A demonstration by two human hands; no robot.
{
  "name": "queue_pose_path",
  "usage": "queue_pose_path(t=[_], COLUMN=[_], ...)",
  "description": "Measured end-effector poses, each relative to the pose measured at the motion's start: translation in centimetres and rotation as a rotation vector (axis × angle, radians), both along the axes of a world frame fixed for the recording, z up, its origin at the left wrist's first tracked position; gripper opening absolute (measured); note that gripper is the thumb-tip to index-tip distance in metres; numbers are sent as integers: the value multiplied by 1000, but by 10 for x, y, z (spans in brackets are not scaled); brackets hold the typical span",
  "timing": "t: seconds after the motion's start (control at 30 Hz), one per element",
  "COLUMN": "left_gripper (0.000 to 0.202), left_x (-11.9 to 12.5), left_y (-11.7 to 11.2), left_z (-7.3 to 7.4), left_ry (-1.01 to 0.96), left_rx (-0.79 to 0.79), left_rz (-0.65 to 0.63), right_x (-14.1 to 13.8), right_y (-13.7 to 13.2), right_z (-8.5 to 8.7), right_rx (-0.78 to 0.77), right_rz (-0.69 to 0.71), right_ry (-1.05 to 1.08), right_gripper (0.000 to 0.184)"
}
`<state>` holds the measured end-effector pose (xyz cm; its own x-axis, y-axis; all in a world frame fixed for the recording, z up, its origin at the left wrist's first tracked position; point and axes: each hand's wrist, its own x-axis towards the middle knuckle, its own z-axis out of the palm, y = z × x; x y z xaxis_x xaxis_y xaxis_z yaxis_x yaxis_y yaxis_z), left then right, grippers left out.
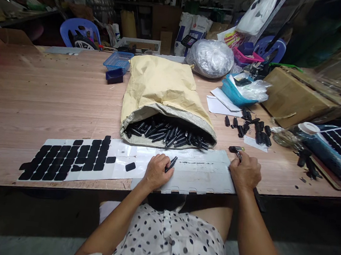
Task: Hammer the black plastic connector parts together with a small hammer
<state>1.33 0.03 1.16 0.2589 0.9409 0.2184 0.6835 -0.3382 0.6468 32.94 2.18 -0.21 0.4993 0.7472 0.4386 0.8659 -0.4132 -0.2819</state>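
Forearms reach forward over bench, left hand gripping black tapered part.
Left hand curled in a fist, part poking out past thumb, over grey board in front of open sack. Right hand at board's right end, fingers bent against small dark piece; can't tell if gripped.
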Motion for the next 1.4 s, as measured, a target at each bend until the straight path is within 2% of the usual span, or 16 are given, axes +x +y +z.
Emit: queue_pose_path(t=[0.23, 0.83, 1.4], left_gripper=[24, 25, 24], left_x=[0, 0, -1], left_y=[0, 1, 1], left_z=[-5, -1, 0], left_ry=[-4, -22, 9], left_rx=[-9, -27, -19], left_rz=[3, -10, -19], right_x=[-1, -1, 6], right_y=[0, 0, 2], right_z=[0, 0, -10], right_rx=[3, -2, 22], right_rz=[-7, -12, -1], right_ry=[2, -35, -56], right_gripper=[32, 33, 34])
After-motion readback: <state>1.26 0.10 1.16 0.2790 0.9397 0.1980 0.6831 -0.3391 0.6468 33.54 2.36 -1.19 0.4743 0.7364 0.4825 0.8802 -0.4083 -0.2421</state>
